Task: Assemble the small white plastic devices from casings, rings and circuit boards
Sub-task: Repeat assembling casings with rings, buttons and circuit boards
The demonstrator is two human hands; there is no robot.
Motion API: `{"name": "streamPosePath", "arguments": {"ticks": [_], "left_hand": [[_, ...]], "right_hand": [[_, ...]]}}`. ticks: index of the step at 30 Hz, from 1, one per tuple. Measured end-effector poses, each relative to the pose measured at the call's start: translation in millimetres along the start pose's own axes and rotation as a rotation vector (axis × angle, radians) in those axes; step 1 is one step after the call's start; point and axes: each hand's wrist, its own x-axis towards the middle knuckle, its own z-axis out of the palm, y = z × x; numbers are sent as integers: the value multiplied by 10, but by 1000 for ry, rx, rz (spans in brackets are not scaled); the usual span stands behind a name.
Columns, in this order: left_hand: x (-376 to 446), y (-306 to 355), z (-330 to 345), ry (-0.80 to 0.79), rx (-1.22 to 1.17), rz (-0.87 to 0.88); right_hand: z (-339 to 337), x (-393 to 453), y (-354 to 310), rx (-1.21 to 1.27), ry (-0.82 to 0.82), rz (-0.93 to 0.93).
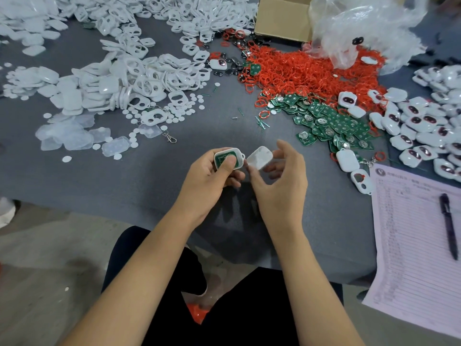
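Note:
My left hand (212,174) grips a white casing half (239,154) with a green circuit board seated in it, my thumb pressing on the board. Just to its right, my right hand (279,176) pinches a white casing cover (260,157) by its edge, tilted and close beside the filled half without clearly touching it. Both hands hover above the grey table (149,176) near its front edge. Heaps of parts lie beyond: white casings (119,78) at the left, red rings (299,71) in the middle, green circuit boards (331,123) to the right.
Finished white devices (424,131) are piled at the far right. A cardboard box (279,18) and a clear plastic bag (361,28) stand at the back. A lined paper sheet (411,245) with a pen (449,226) lies at the right front. Small white discs and translucent pads are scattered at the left.

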Motion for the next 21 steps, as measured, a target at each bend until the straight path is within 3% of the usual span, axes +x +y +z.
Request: {"name": "streamPosePath", "arguments": {"ticks": [16, 21], "left_hand": [[24, -60, -51, -63, 34, 18], [17, -42, -37, -90, 37, 16]], "right_hand": [[-105, 122, 74, 545, 37, 300], [-102, 132, 89, 510, 8, 281]]}}
